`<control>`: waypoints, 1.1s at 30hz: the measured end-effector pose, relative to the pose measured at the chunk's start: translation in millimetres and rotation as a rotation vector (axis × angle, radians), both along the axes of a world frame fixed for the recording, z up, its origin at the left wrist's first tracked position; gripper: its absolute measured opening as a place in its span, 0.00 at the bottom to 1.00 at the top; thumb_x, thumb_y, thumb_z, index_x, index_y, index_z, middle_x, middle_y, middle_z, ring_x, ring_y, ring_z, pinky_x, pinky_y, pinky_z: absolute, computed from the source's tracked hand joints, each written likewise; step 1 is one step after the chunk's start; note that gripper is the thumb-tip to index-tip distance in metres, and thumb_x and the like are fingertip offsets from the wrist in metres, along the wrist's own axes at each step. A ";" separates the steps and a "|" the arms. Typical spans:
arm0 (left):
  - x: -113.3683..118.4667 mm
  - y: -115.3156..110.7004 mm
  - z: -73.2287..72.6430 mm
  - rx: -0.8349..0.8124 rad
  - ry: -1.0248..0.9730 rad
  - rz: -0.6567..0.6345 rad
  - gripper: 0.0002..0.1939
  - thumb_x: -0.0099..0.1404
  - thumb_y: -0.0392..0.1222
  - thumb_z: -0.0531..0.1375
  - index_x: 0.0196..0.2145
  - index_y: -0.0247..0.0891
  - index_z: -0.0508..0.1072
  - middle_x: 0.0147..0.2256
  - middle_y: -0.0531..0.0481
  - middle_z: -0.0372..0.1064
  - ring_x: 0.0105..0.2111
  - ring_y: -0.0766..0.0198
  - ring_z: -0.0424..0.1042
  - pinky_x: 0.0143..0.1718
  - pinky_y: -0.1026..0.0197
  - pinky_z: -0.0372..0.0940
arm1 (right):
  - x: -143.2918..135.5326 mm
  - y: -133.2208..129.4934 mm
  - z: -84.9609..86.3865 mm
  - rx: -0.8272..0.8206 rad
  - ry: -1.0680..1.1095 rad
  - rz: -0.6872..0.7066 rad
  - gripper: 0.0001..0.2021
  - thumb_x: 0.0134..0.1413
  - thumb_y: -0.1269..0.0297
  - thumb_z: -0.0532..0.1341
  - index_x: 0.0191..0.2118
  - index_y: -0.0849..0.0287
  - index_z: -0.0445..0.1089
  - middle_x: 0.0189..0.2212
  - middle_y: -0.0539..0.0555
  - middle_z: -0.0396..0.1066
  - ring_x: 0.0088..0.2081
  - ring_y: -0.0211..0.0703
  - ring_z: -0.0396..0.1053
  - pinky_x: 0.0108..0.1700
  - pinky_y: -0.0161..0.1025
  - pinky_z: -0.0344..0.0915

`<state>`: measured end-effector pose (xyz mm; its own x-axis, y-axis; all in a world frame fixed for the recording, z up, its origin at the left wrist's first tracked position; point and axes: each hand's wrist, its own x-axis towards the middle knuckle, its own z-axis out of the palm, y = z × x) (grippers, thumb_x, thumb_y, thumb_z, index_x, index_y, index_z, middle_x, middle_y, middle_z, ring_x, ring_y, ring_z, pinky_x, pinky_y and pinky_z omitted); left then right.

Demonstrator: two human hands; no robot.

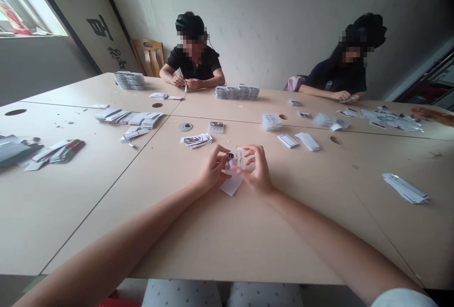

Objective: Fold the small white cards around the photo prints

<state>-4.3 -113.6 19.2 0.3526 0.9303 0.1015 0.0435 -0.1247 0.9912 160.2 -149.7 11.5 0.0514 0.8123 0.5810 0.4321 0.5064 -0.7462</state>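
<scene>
Above the near middle of the table, my left hand is closed, with thumb and fingers on a small printed card that has a dark patch at its top. My right hand curves around a small clear plastic case with dark marks inside, its thumb at the lower edge and its index finger at the top. The card overlaps the left part of the case. Directly below both hands a white paper sheet lies on the table. The fingers partly hide the case.
Beyond my hands are a stack of printed cards, a small clear box and a stack of clear cases. White card bundles lie left, another right. Two people sit across the table.
</scene>
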 end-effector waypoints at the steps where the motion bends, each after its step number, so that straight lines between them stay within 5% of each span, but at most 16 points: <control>1: 0.2 -0.9 0.5 0.020 0.015 0.000 0.18 0.62 0.56 0.57 0.40 0.40 0.63 0.26 0.53 0.69 0.23 0.68 0.69 0.21 0.66 0.69 | -1.5 -1.8 0.5 0.009 -0.050 0.015 0.27 0.45 0.58 0.68 0.51 0.51 0.60 0.48 0.57 0.61 0.44 0.46 0.65 0.40 0.42 0.69; 4: 1.3 -3.8 2.2 0.063 0.053 -0.007 0.17 0.63 0.56 0.56 0.40 0.40 0.63 0.25 0.53 0.68 0.22 0.69 0.68 0.20 0.68 0.67 | -4.0 -3.6 -1.3 0.044 -0.159 0.030 0.29 0.44 0.61 0.69 0.53 0.50 0.60 0.49 0.57 0.59 0.44 0.47 0.65 0.42 0.44 0.69; 8: 2.3 -6.2 3.7 0.033 0.053 -0.050 0.17 0.64 0.56 0.55 0.42 0.40 0.62 0.31 0.50 0.71 0.28 0.64 0.72 0.24 0.62 0.72 | -3.9 -2.3 -4.4 0.051 -0.184 0.034 0.18 0.51 0.67 0.62 0.49 0.50 0.62 0.46 0.56 0.63 0.36 0.41 0.66 0.37 0.41 0.68; 15: 2.5 -4.4 2.2 -0.015 0.043 -0.044 0.19 0.63 0.57 0.56 0.42 0.40 0.61 0.34 0.47 0.72 0.32 0.60 0.74 0.23 0.59 0.73 | -0.5 4.2 -5.1 -0.069 0.164 0.049 0.07 0.56 0.62 0.59 0.41 0.54 0.64 0.31 0.51 0.71 0.29 0.38 0.69 0.31 0.35 0.65; 20: 3.6 -2.7 2.1 -0.100 -0.030 -0.058 0.21 0.61 0.58 0.58 0.41 0.40 0.61 0.34 0.48 0.71 0.30 0.60 0.75 0.21 0.59 0.73 | 1.5 11.6 -9.2 -0.161 0.360 0.080 0.10 0.52 0.58 0.63 0.37 0.55 0.64 0.26 0.49 0.72 0.28 0.39 0.70 0.31 0.34 0.66; 33: 1.3 -0.2 -2.6 -0.081 -0.009 -0.059 0.19 0.63 0.57 0.56 0.41 0.40 0.60 0.34 0.49 0.70 0.31 0.60 0.75 0.21 0.59 0.73 | 3.3 13.1 -9.4 -0.271 0.434 0.035 0.13 0.50 0.54 0.65 0.29 0.58 0.66 0.21 0.48 0.70 0.20 0.39 0.70 0.20 0.33 0.65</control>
<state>-3.0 -113.8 16.6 0.4063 0.9132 0.0301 0.0297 -0.0461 0.9985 163.5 -136.7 2.0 0.2114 0.9363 0.2806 0.0396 0.2786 -0.9596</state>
